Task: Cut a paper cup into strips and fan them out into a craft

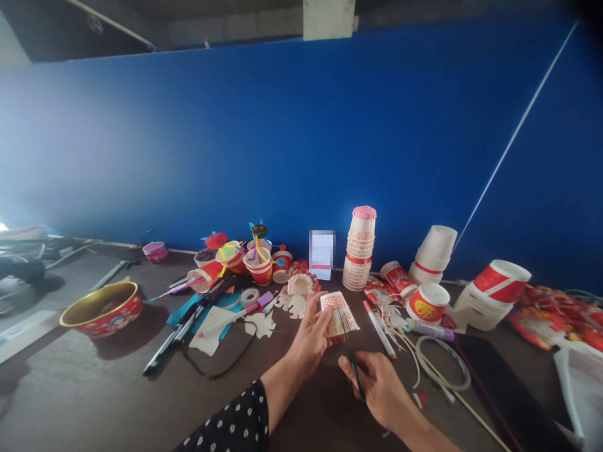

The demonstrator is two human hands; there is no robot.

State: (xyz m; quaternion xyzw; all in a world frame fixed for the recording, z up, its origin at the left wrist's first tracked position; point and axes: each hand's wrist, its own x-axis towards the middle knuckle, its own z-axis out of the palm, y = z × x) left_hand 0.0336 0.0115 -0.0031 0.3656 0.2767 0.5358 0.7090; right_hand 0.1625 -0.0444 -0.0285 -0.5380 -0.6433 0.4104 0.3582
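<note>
My left hand [311,336] is closed around a paper cup [335,326] with a red and orange print on white, its rim tilted toward the upper left. In my right hand [379,383] is a pair of dark scissors [355,370], the fingers wrapped at the handles. The blades reach up to the cup's side and lie over its printed wall. Whether they have cut into the paper I cannot tell. Just behind the cup lies a white and red cut-out paper piece [299,295]. A capped marker [379,329] lies to the cup's right.
A tall stack of paper cups [360,251] stands behind my hands. More cups [428,303] sit to the right, near a clear tape ring [443,364]. Decorated cups [259,267], pens and paper scraps lie left, beside a red and gold bowl [106,311]. A blue partition [282,144] rises behind.
</note>
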